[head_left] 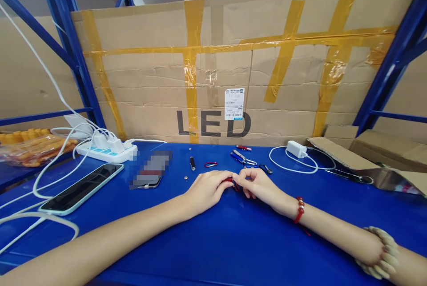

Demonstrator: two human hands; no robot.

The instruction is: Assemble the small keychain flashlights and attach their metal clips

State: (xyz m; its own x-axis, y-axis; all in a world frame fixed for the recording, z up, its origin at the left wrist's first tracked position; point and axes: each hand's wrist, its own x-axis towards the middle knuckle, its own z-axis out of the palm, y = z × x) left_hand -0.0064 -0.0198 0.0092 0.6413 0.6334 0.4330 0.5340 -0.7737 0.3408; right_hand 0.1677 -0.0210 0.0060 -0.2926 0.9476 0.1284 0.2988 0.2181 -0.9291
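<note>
My left hand [208, 187] and my right hand [256, 183] meet just above the blue tabletop, fingertips touching. Between them is a small red piece [236, 186], mostly covered by the fingers; its kind is hidden. My left fingers close on it from the left, and my right thumb and index finger pinch at its other end. Just behind the hands lie a red carabiner [211, 164], a short black cylinder [192, 163] and a bunch of blue and silver pieces [243, 159]. A dark clip-like loop [266, 169] rests close to my right hand. A small round metal piece [186, 178] lies left of my left hand.
On the left are a phone [83, 188], a second blurred phone [151, 170] and a white power strip [106, 151] with cables. A white charger [296, 149], scissors [353, 176] and an open carton [387, 152] stand right. A large cardboard panel [150, 81] closes the back.
</note>
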